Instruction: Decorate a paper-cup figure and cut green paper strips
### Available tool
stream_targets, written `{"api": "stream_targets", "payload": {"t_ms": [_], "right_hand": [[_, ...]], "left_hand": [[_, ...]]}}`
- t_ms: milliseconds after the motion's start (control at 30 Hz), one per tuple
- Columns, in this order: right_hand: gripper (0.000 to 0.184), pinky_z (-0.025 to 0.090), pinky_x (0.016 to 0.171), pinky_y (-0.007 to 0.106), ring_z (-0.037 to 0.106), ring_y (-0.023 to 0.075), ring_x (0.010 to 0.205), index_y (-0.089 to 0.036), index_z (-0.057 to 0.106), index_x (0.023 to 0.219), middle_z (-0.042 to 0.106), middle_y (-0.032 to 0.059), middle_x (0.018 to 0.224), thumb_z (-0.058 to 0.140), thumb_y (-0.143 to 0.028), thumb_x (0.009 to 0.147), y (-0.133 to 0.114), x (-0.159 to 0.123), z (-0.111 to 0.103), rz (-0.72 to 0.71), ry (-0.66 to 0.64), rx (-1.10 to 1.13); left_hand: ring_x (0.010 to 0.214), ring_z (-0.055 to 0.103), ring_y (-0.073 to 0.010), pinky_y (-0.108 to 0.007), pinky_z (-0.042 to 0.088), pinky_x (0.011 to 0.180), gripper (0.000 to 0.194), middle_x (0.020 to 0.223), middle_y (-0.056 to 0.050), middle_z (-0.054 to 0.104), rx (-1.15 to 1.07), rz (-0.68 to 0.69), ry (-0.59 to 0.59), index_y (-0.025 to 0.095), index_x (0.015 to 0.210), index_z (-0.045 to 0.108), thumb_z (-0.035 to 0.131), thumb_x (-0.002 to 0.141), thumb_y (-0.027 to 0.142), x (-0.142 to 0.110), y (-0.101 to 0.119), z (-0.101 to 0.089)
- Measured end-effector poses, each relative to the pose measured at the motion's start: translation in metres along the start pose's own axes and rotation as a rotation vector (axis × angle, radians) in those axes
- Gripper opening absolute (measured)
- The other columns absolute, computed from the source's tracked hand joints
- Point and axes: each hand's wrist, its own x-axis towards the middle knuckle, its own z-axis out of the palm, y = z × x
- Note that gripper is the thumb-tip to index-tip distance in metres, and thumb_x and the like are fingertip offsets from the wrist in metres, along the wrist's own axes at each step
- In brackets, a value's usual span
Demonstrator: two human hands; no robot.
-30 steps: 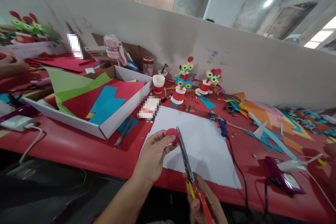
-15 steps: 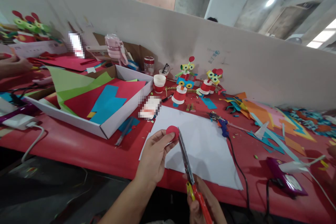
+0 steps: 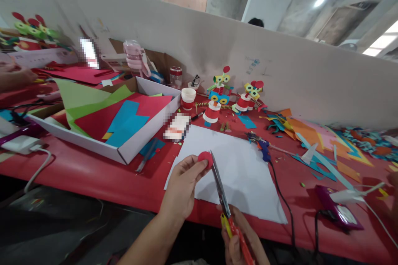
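Note:
Between the thumb and fingers of my left hand (image 3: 183, 180) is a small red paper circle (image 3: 204, 158), held above the white paper sheets (image 3: 239, 174). My right hand (image 3: 241, 240) grips the scissors (image 3: 221, 190) by their red and yellow handles. The scissor blades point up and away from me, with their tips at the right edge of the circle. Whether the blades touch the paper there, I cannot tell.
A white box (image 3: 124, 155) of coloured paper stands left. Behind the sheets are paper-cup robot figures (image 3: 213, 112), stacked cups (image 3: 188, 99) and a phone (image 3: 177, 127). To the right lie a blue glue gun (image 3: 264, 150), its cord, paper scraps and a purple device (image 3: 338, 209). Another person's hand (image 3: 18, 76) shows at far left.
The red circle has turned slightly in my left hand and the scissors have shifted a little. At the far right edge, part of another person's hand has come into view.

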Motion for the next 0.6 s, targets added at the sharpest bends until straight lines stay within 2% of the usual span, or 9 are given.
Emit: {"api": "stream_targets", "payload": {"t_ms": [67, 200, 367, 500, 600], "right_hand": [[0.061, 0.053, 0.060, 0.030, 0.057, 0.0189, 0.066, -0.026, 0.068, 0.111, 0.065, 0.0057, 0.081, 0.069, -0.070, 0.068, 0.002, 0.005, -0.003, 0.024, -0.014, 0.023], [0.065, 0.051, 0.049, 0.026, 0.056, 0.0157, 0.057, -0.027, 0.068, 0.108, 0.064, 0.0044, 0.077, 0.057, -0.079, 0.070, 0.005, 0.010, -0.007, 0.097, -0.030, 0.078], [0.060, 0.047, 0.048, 0.021, 0.059, 0.0142, 0.065, -0.029, 0.064, 0.118, 0.066, 0.0070, 0.099, 0.065, -0.069, 0.073, -0.012, -0.005, -0.003, 0.094, 0.008, 0.021], [0.064, 0.052, 0.060, 0.024, 0.058, 0.0155, 0.066, -0.026, 0.067, 0.114, 0.065, 0.0052, 0.084, 0.061, -0.074, 0.072, -0.031, -0.008, 0.004, 0.016, 0.011, -0.045], [0.066, 0.053, 0.062, 0.026, 0.056, 0.0159, 0.062, -0.023, 0.068, 0.112, 0.063, 0.0042, 0.076, 0.059, -0.075, 0.072, -0.034, -0.005, 0.005, -0.016, -0.003, -0.064]], "left_hand": [[0.067, 0.060, -0.0098, -0.025, 0.052, 0.079, 0.022, 0.060, 0.004, 0.060, 0.026, -0.010, -0.007, 0.016, 0.057, 0.061, 0.083, 0.061, 0.020, -0.003, -0.001, 0.001], [0.065, 0.058, -0.0088, -0.022, 0.049, 0.074, 0.023, 0.060, 0.005, 0.061, 0.080, -0.027, -0.004, 0.017, 0.058, 0.060, 0.082, 0.062, 0.023, -0.009, -0.004, 0.003], [0.061, 0.054, -0.0077, -0.021, 0.048, 0.072, 0.027, 0.054, 0.006, 0.055, 0.106, -0.017, -0.007, 0.017, 0.055, 0.056, 0.081, 0.062, 0.025, -0.012, -0.004, 0.005], [0.058, 0.051, -0.0069, -0.021, 0.048, 0.071, 0.028, 0.052, 0.007, 0.053, 0.096, -0.018, -0.004, 0.017, 0.055, 0.057, 0.082, 0.062, 0.026, -0.012, -0.003, 0.006], [0.058, 0.051, -0.0065, -0.021, 0.048, 0.072, 0.027, 0.053, 0.007, 0.055, 0.068, -0.029, -0.001, 0.017, 0.055, 0.057, 0.082, 0.060, 0.024, -0.011, -0.003, 0.006]]}}
